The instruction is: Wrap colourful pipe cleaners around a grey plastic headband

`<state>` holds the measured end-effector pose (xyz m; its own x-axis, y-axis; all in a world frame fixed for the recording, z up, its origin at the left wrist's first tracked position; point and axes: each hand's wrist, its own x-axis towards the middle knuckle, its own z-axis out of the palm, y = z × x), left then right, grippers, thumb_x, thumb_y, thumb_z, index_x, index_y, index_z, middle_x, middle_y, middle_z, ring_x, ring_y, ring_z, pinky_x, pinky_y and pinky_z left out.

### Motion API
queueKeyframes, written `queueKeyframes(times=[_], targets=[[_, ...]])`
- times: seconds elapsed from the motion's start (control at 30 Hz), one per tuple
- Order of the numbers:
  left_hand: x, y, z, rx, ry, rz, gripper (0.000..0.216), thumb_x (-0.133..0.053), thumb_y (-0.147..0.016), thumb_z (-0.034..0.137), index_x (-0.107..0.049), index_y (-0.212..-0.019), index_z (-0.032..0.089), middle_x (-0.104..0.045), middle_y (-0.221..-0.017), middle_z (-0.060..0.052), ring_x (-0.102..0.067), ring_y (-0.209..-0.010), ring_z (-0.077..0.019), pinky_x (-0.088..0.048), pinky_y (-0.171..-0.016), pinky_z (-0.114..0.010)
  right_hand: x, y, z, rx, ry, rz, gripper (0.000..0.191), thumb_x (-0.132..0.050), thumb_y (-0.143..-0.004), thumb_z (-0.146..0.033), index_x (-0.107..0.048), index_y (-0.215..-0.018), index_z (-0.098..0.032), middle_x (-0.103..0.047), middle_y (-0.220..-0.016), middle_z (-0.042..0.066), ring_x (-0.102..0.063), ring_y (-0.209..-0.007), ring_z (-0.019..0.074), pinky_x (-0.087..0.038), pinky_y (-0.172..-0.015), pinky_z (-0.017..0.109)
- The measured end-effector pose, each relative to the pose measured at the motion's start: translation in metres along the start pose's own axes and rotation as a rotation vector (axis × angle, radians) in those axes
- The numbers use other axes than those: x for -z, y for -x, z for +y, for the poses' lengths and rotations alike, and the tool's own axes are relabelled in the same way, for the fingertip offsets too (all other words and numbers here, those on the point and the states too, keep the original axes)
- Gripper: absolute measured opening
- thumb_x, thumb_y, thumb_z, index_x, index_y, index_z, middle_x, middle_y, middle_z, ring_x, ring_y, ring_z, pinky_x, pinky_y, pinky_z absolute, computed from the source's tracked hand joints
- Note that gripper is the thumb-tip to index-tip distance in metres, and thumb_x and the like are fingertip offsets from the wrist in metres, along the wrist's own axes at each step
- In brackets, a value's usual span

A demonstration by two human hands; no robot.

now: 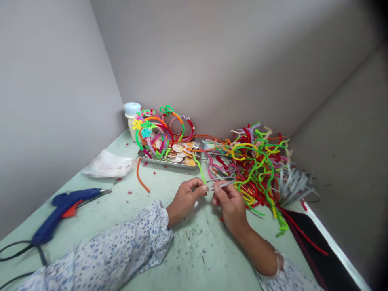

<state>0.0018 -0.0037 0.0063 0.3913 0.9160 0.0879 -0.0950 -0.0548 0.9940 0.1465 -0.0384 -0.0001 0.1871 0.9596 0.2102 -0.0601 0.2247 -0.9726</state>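
Observation:
My left hand [188, 198] is closed in a pinch on a lime-green pipe cleaner [200, 167], which sticks up from the fingertips. Between both hands runs a thin grey headband [222, 178], curving back in a narrow loop. My right hand [232, 204] grips this band between thumb and fingers, close to the left fingertips. Where pipe cleaner and band meet is mostly covered by the fingers. Just behind the hands lies a large tangle of coloured pipe cleaners [257, 161].
A metal tray [169, 162] holds shells and decorated headbands [157, 125]. Left of it are a lidded bottle [132, 115] and a white plastic bag [109, 163]. A blue glue gun [60, 210] with its cord lies at left. Grey strips [294, 184] and a dark flat object [318, 242] are at right.

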Motion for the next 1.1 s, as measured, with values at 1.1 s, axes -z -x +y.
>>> queueKeyframes(times=[1.1], targets=[[-0.0001,0.0001,0.0024,-0.015,-0.022,0.013,0.033,-0.054,-0.084,0.044,-0.057,-0.071,0.014,-0.056,-0.067,-0.001,-0.047,-0.062,-0.0109,-0.038,-0.060,-0.021,-0.0007,0.0008,-0.0013,-0.010,0.022,0.004,0.020,-0.061,-0.083,-0.039,-0.058,-0.084,-0.019,-0.053,-0.057,-0.005,-0.048,-0.050,0.0108,-0.039,-0.051,0.023]])
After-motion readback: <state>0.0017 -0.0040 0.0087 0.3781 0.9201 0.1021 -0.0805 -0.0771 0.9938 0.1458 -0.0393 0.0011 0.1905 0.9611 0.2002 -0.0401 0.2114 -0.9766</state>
